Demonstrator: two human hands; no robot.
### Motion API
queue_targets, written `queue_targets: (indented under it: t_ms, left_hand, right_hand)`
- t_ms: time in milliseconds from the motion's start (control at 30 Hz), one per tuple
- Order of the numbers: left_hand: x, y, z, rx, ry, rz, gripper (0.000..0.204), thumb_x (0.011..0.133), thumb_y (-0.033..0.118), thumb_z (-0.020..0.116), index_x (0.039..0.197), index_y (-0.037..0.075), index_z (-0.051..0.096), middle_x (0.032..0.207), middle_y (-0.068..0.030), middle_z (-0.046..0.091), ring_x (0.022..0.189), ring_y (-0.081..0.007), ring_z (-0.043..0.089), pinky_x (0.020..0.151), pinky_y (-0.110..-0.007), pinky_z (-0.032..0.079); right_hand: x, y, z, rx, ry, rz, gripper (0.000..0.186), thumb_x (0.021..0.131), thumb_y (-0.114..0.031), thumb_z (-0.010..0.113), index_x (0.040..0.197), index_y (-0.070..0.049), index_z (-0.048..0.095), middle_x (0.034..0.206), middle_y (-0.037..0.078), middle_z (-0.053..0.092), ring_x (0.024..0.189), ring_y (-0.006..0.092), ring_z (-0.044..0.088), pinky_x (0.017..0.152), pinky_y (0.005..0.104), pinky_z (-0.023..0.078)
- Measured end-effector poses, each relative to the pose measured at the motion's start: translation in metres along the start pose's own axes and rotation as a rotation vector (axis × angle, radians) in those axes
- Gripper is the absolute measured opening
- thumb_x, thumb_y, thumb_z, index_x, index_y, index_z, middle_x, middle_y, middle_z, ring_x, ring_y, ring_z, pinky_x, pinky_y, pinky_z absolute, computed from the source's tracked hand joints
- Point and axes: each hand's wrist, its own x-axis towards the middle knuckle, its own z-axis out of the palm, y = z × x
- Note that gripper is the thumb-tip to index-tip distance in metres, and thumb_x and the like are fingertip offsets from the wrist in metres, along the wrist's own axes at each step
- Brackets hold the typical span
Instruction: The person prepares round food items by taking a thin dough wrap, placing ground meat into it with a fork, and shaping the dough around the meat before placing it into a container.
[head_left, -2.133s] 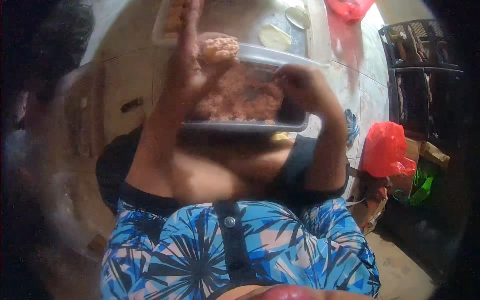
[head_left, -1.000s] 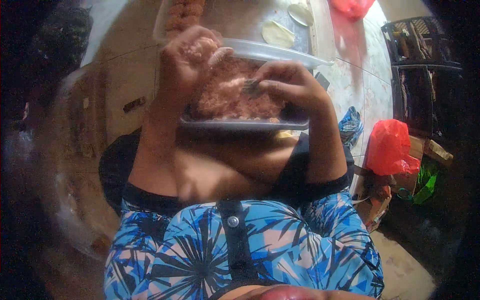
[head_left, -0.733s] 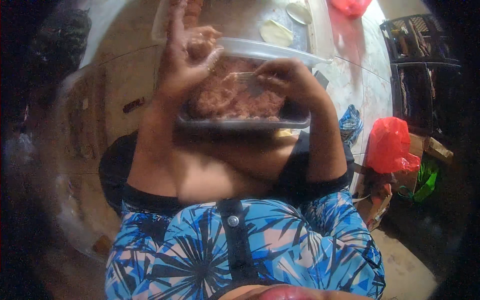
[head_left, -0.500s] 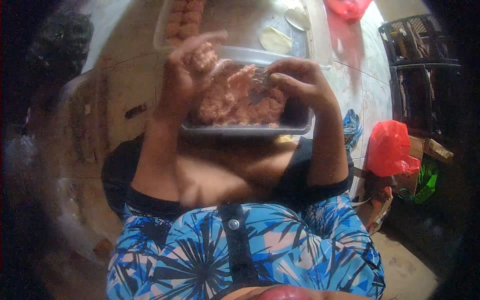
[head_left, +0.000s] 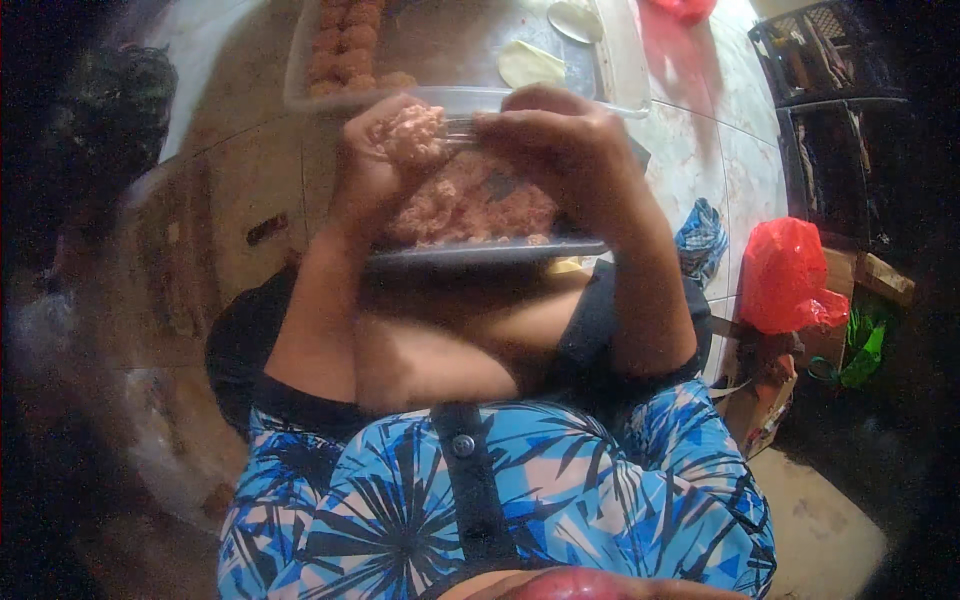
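Note:
My left hand (head_left: 362, 165) is cupped and closed around a lump of pinkish minced filling (head_left: 412, 135); whether a wrapper lies under it is hidden. My right hand (head_left: 555, 130) grips a fork (head_left: 458, 130), its tines up against the lump. Below both hands sits a dark rectangular tray (head_left: 490, 248) that holds more minced filling (head_left: 470, 205), partly covered by my right hand.
Beyond it lies a wide clear tray (head_left: 630, 60) with rows of shaped brownish-pink pieces (head_left: 345, 50) and pale round wrappers (head_left: 530, 65). To the right are a red plastic bag (head_left: 785, 275), a blue bag (head_left: 702, 240) and dark crates (head_left: 840, 150).
My right hand has come up and left with the fork, from the filling in the tray to the lump in my left hand. My left fingers have curled in more around the lump.

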Motion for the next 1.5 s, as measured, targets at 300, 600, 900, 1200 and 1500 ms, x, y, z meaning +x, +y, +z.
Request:
queue_targets:
  t_ms: [300, 600, 900, 1200, 1500]
  left_hand:
    - [-0.002, 0.005, 0.007, 0.012, 0.03, -0.029, 0.038, 0.084, 0.037, 0.064, 0.092, 0.0, 0.061, 0.084, -0.0033, 0.063, 0.078, -0.0095, 0.057, 0.067, -0.027, 0.048]
    - [0.002, -0.001, -0.003, 0.122, 0.079, 0.076, 0.024, 0.09, 0.026, 0.057, 0.094, 0.002, 0.058, 0.086, 0.0006, 0.059, 0.075, -0.0062, 0.053, 0.068, -0.023, 0.047]
    - [0.004, -0.002, 0.002, 0.539, 0.083, 0.287, 0.025, 0.088, 0.023, 0.053, 0.082, -0.002, 0.057, 0.075, -0.0194, 0.056, 0.07, -0.0353, 0.057, 0.063, -0.039, 0.045]
    - [0.008, -0.014, 0.005, 0.629, 0.022, 0.178, 0.038, 0.088, 0.039, 0.053, 0.084, 0.001, 0.056, 0.076, -0.0109, 0.06, 0.074, -0.0241, 0.062, 0.065, -0.035, 0.047]
    - [0.001, -0.008, -0.004, 0.359, 0.073, 0.035, 0.051, 0.069, 0.019, 0.077, 0.111, 0.003, 0.052, 0.074, -0.0074, 0.059, 0.066, -0.0205, 0.055, 0.069, -0.034, 0.05]
  right_hand:
    - [-0.005, -0.007, 0.019, 0.082, 0.116, -0.043, 0.017, 0.076, -0.012, 0.067, 0.093, -0.013, 0.069, 0.089, 0.011, 0.064, 0.077, 0.0262, 0.065, 0.067, 0.0331, 0.053]
    - [-0.002, 0.0, -0.005, 0.051, 0.191, 0.027, 0.016, 0.075, -0.014, 0.071, 0.09, -0.009, 0.07, 0.083, 0.011, 0.065, 0.072, 0.0248, 0.065, 0.064, 0.0312, 0.052]
    - [-0.003, 0.005, 0.002, 0.091, 0.116, 0.077, 0.015, 0.074, -0.012, 0.071, 0.089, -0.01, 0.071, 0.083, 0.012, 0.066, 0.072, 0.0267, 0.065, 0.063, 0.0328, 0.052]
    - [-0.006, 0.004, 0.021, 0.287, 0.067, 0.273, 0.015, 0.074, -0.011, 0.071, 0.089, -0.009, 0.071, 0.081, 0.011, 0.067, 0.073, 0.021, 0.066, 0.066, 0.0304, 0.051]
    - [-0.001, 0.007, -0.009, 0.589, 0.228, 0.487, 0.016, 0.083, -0.014, 0.067, 0.095, -0.004, 0.069, 0.083, 0.004, 0.068, 0.075, 0.0064, 0.059, 0.068, 0.0213, 0.048]
